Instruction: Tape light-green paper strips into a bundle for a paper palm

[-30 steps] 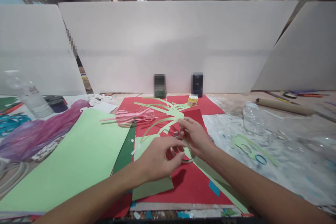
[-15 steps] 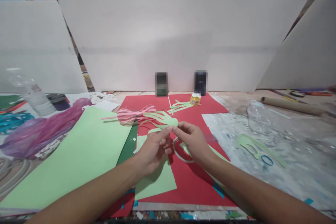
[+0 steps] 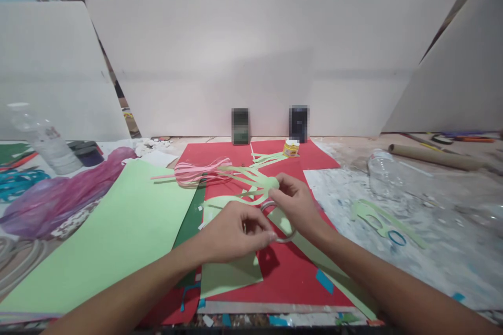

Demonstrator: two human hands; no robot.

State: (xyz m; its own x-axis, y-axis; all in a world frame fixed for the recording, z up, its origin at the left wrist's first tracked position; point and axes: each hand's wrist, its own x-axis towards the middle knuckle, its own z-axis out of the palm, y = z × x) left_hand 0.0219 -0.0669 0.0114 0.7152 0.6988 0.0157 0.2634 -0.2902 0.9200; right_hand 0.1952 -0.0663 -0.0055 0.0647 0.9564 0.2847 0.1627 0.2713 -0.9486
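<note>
Curling our left hand [image 3: 238, 233] beside the pale ring [image 3: 284, 241], we cannot quite tell whether it grips anything. Our right hand [image 3: 295, 204] pinches the fringed green paper [image 3: 270, 182] by its uncut end above the red sheet [image 3: 285, 282], seemingly to leave its strips [image 3: 254, 173] loose.

Your R hand [image 3: 294, 201] is at the R end of the strip bunch [image 3: 269, 183], which points L. Your L hand [image 3: 238, 233] is nearer you, by the ring [image 3: 283, 240]. L of the bunch, a strip bundle [image 3: 200, 172] lies partly on the paper sheet [image 3: 113, 235]. A bag [image 3: 74, 196] is L of that sheet, w/ a bottle [image 3: 55, 149] behind it. The jar [image 3: 291, 149] is past your hands, before the back board [image 3: 251, 57]. Tube [image 3: 428, 158] is far R.
</note>
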